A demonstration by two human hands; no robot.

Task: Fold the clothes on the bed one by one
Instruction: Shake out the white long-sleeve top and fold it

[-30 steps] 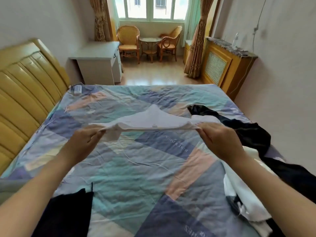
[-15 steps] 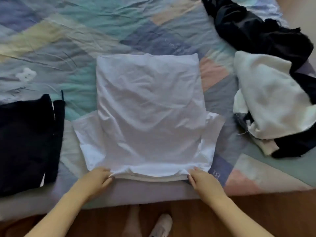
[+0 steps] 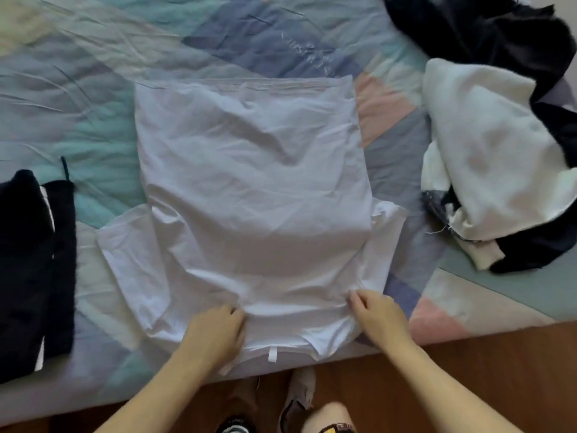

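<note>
We read both hands, left hand [image 3: 215, 332] and right hand [image 3: 379, 317], curled, pinching white T-shirt [image 3: 253, 189] shoulders; spread ahead, flat for folding.

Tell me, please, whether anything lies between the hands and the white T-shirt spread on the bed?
Nothing visible does. The left hand and right hand already rest on the white T-shirt near its collar edge. The folded dark garment lies apart to the left, and the unfolded pile lies apart to the right.

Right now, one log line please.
white T-shirt flat on bed | left hand, right hand pinching collar end | sleeves unfolded
</note>
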